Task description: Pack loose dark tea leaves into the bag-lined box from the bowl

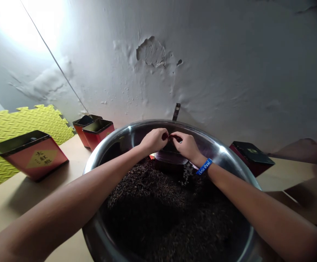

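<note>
Beyond red tins [30, 154] on the surface [5, 203], over a bowl [224, 151] of tea leaves [161, 203], left hand [154, 140] and right hand [187, 145] each close their grip, pinching the top edge of a dark pouch [171, 158] that stands mouth-up at the far rim, the edge running left to right.

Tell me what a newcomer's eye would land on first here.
The big shiny steel bowl at centre, heaped with dark loose dried leaves, dominates. Over its far side the left hand and right hand meet, pinching a small dark item. Red square tins stand left on the tan table, before a yellow foam mat.
</note>
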Demonstrator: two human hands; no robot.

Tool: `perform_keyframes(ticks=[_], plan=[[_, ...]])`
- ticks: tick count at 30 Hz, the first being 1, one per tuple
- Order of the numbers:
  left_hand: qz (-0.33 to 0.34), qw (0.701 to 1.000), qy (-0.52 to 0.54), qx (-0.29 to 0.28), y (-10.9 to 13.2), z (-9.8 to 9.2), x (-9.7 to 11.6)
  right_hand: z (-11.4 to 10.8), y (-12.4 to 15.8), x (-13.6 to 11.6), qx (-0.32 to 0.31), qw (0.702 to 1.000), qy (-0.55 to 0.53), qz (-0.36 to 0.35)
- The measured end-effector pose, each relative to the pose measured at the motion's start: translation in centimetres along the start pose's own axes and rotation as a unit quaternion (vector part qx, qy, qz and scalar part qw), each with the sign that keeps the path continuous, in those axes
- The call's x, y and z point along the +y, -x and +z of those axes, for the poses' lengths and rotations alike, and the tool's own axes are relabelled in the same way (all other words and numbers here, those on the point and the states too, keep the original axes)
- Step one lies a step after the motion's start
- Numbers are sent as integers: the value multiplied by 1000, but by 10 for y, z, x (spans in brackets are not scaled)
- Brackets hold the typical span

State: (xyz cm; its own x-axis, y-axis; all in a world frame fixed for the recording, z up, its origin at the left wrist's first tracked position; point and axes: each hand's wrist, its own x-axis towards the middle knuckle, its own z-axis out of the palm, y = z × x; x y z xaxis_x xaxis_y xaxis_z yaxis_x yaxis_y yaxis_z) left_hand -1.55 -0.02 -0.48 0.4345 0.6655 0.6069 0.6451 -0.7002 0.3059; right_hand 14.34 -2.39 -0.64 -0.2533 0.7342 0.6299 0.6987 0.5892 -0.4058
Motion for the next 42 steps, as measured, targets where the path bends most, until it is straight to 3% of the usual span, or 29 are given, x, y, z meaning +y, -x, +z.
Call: perform_keyframes(ticks=[5,7,9,11,13,15,20,25,33,42], plan=[[-11,1000,-16,-9,0,-4,0,-8,3,-18,65,998,-5,5],[-22,999,-21,-17,0,-7,-1,-11,7,-32,63,998,-16,5],[-34,999,-19,-22,0,-7,-3,-10,14,-47,7,999,-43,-15],[-39,999,-11,-20,0,-6,-8,-4,23,-62,-101,989,-81,-67],[-43,999,-5,-14,-1,-4,-14,8,34,-75,-216,961,-109,-131],[-36,999,4,-7,-1,-2,-20,24,45,-84,-290,935,-109,-174],[-29,999,34,-3,-1,-5,-30,65,60,-91,-409,898,-63,-152],[-23,998,49,-12,-1,-6,-30,84,66,-100,-412,902,-44,-121],[-18,998,59,-12,0,-5,-31,63,85,-101,-416,906,-44,-65],[-5,998,60,-9,0,0,-40,51,93,-92,-405,912,-36,-58]])
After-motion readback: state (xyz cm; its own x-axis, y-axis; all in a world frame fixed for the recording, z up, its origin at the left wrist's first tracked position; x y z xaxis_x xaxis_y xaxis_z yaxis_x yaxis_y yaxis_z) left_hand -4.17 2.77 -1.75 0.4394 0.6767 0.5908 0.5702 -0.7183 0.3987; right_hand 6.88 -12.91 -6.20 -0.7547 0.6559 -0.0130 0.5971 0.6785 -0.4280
